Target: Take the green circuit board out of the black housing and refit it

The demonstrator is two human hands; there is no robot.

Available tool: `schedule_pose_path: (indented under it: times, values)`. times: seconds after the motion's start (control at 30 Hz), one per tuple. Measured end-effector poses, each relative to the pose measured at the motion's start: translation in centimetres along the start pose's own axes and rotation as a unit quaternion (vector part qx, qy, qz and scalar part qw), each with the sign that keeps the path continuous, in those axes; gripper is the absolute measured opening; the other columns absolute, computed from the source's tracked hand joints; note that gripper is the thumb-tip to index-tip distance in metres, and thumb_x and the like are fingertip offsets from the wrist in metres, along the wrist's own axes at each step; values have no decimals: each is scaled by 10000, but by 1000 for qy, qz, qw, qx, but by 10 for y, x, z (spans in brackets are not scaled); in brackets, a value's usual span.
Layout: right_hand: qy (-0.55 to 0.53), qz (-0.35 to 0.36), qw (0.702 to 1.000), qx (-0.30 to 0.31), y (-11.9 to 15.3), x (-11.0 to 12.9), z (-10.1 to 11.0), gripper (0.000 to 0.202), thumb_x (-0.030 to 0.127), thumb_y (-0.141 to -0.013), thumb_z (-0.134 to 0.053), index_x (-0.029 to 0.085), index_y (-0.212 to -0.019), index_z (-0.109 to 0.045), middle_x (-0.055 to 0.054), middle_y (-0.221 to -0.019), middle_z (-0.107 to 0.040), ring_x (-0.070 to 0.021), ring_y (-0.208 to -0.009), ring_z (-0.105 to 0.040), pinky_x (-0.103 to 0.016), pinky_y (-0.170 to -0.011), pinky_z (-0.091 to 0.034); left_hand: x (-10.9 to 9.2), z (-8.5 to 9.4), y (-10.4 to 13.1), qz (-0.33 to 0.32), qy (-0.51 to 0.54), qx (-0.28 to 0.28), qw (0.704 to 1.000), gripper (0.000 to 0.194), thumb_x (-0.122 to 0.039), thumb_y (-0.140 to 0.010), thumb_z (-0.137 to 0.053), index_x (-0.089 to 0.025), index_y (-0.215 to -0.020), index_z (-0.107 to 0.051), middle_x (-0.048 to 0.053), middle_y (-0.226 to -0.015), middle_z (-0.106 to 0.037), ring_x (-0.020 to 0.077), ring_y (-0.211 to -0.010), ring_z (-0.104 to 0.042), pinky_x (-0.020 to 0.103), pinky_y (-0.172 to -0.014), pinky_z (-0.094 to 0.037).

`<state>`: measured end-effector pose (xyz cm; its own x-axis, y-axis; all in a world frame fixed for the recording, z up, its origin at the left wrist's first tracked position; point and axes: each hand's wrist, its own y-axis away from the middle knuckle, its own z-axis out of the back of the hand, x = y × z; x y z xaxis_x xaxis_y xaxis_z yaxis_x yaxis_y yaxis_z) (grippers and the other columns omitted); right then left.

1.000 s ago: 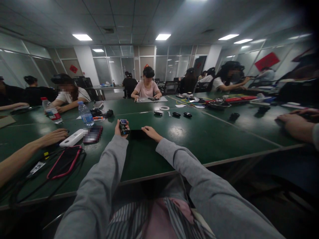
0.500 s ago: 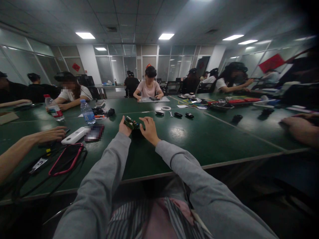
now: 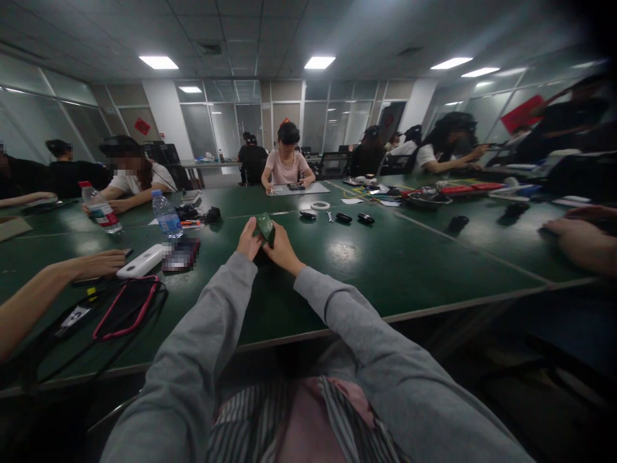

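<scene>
Between my two hands a small green circuit board [image 3: 265, 227] is held up over the table, tilted so a flat green face shows. My left hand [image 3: 249, 240] grips its left side with closed fingers. My right hand [image 3: 282, 249] is closed on its right side, thumb and fingers against the edge. Fine detail on the board is blurred. Beyond my hands lie a small wrench [image 3: 330, 217], a white ring-shaped roll [image 3: 320, 206] and several black objects, one of them a black oblong piece [image 3: 344, 218].
Water bottles [image 3: 166, 215] stand at left, near a white device [image 3: 141, 262], a phone [image 3: 181, 254] and a pink-edged case [image 3: 128, 308]. A co-worker's hand [image 3: 103, 262] rests at left, another person's hand [image 3: 578, 231] at right. Cables and tools [image 3: 427, 195] lie back right on the green table [image 3: 385, 276].
My right hand has closed in and taken hold of the circuit board. The board has turned, from its component side to a flatter green face. My left hand keeps its grip.
</scene>
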<state>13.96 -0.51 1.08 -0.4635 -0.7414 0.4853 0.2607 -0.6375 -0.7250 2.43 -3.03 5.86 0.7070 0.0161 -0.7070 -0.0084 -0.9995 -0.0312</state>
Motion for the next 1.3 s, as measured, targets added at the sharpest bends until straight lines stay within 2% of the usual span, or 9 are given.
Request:
schedule_pose_path:
  times: [0.2, 0.33, 0.43, 0.53, 0.73, 0.87, 0.97, 1.07, 1.3]
  values:
    - [-186, -137, 972, -49, -9, -7, 7, 531, 134, -725, -463, 173, -1235, -322, -104, -1206, -482, -203, -1148, -450, -403, -1031, -344, 0, 5, 4, -32, -77, 68, 994, 330, -334, -783, -632, -229, -1095, -609, 61, -1023, -645, 170, -839, -647, 302, -782, -489]
    - [-343, -228, 910, -43, -10, -5, 9, 461, 154, -725, -465, 240, -1159, -336, -18, -1054, -546, -140, -957, -554, -343, -922, -455, 0, 15, -2, -66, -123, 82, 987, 315, -315, -765, -652, -216, -1063, -621, 73, -999, -664, 186, -834, -659, 317, -784, -491]
    - [-445, -281, 850, -22, -11, -1, 13, 499, 180, -729, -484, 287, -1172, -282, 22, -986, -568, -115, -809, -594, -322, -782, -523, -3, 26, -12, -85, -139, 43, 986, 258, -269, -776, -637, -198, -1024, -630, 76, -928, -683, 170, -806, -665, 277, -747, -493]
    - [-480, -287, 829, 3, -12, -1, 20, 563, 218, -740, -533, 326, -1204, -233, 39, -957, -585, -108, -726, -605, -302, -674, -545, -6, 40, -23, -81, -144, -29, 986, 225, -211, -770, -629, -196, -995, -637, 60, -851, -692, 128, -738, -659, 212, -672, -483]
    - [-447, -215, 867, 56, -11, -4, 31, 539, 274, -748, -622, 314, -1213, -351, 16, -965, -589, -113, -766, -607, -289, -701, -544, 1, 73, -40, -39, -195, -110, 974, 283, -172, -733, -632, -208, -1014, -623, 37, -764, -687, 88, -603, -633, 150, -525, -440]
    - [-347, -148, 922, 82, -13, -6, 35, 522, 301, -738, -652, 242, -1219, -457, -36, -1071, -591, -159, -946, -586, -348, -884, -488, 4, 87, -46, -18, -191, -138, 972, 291, -122, -716, -625, -192, -998, -613, 32, -705, -676, 82, -523, -609, 140, -470, -410]
    - [-270, -89, 954, 95, -15, -10, 37, 517, 285, -729, -663, 212, -1219, -515, -53, -1226, -551, -196, -1152, -501, -385, -1042, -354, 4, 92, -48, -27, -184, -129, 974, 249, -111, -714, -627, -176, -954, -618, 33, -691, -672, 82, -509, -605, 135, -453, -396]
    - [-224, -61, 965, 120, -15, -16, 38, 507, 264, -741, -649, 216, -1233, -539, -47, -1286, -532, -206, -1206, -471, -400, -1082, -290, 5, 94, -51, -31, -175, -118, 977, 211, -101, -713, -630, -165, -914, -623, 38, -689, -671, 87, -509, -604, 139, -449, -390]
    - [-128, 2, 977, 168, -8, -27, 36, 455, 202, -785, -589, 227, -1238, -560, -43, -1245, -576, -190, -1157, -521, -377, -1043, -337, 9, 99, -55, -39, -252, -115, 960, 181, -132, -728, -626, -179, -902, -633, 35, -731, -678, 81, -544, -613, 144, -471, -402]
